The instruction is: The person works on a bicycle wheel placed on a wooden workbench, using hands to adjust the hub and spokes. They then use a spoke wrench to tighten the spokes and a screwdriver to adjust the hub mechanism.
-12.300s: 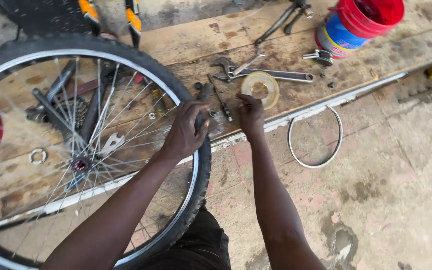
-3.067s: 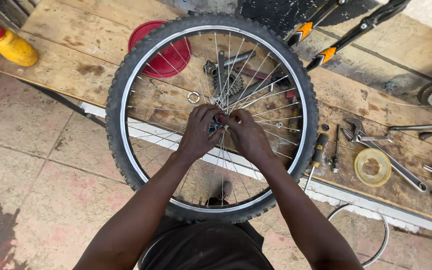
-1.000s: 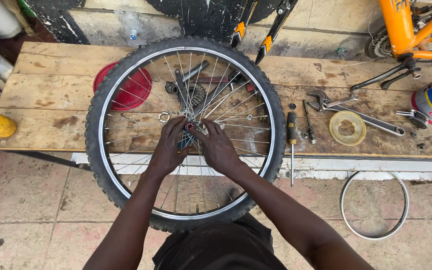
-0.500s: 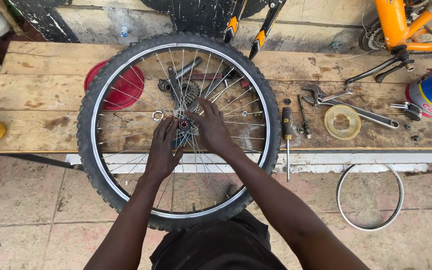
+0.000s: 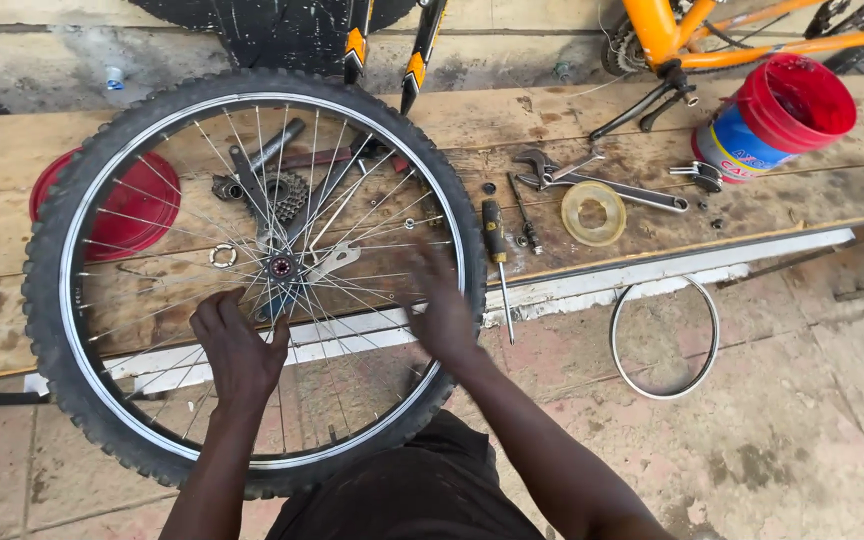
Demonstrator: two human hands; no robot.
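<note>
We count two hands: our left hand (image 5: 240, 345) just below the hub, our right hand (image 5: 442, 305) blurred at the rim. Between and around them is one bicycle wheel (image 5: 252, 270). Beyond our right hand we count one screwdriver (image 5: 495, 245), one yellowish tape ring (image 5: 593, 213), one adjustable wrench (image 5: 592, 180) and one red bucket (image 5: 777, 115). To its right lies one bare metal hoop (image 5: 664, 338). Beyond our left hand sits one red lid (image 5: 132, 205).

Black tyre (image 5: 52, 330), silver rim (image 5: 77, 340); red bucket (image 5: 787, 110); orange bicycle frame (image 5: 682, 40).
</note>
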